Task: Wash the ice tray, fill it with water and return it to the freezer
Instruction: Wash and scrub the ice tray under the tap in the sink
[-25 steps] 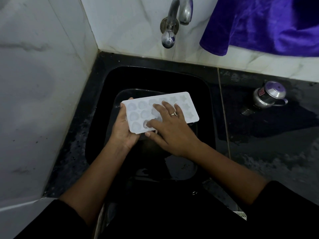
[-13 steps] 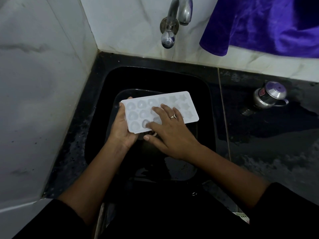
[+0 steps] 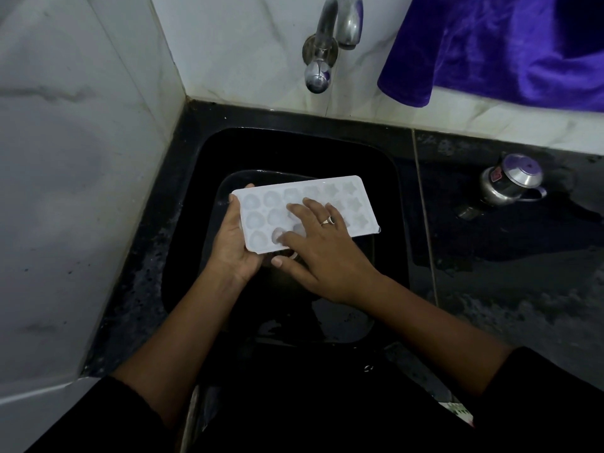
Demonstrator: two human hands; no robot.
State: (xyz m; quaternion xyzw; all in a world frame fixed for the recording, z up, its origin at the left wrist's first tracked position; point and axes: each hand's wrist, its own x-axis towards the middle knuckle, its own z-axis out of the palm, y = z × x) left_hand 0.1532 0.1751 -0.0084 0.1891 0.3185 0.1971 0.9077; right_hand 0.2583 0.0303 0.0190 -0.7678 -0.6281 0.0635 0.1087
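Bottom of frame: black sleeves [image 3: 549, 397], both forearms reaching up to centre. Left hand [image 3: 235, 246] at centre-left, grip closed round the left short end of the ice tray [image 3: 356, 204], palm under it, fingertips wrapping the far edge. Right hand [image 3: 323, 253] lies flat on top of the tray, fingers straight and spread over the cavities, grasping nothing; ring [image 3: 327, 220] on one finger. Tray is white, cavities up, held over the black sink [image 3: 400, 178], centre frame, right end tilted slightly up-frame. Right of the sink: wet dark tabletop [image 3: 523, 289] with a steel pot [image 3: 510, 184]. Top centre: tap [image 3: 327, 44] on the marble wall. Top right: purple cloth [image 3: 506, 44].
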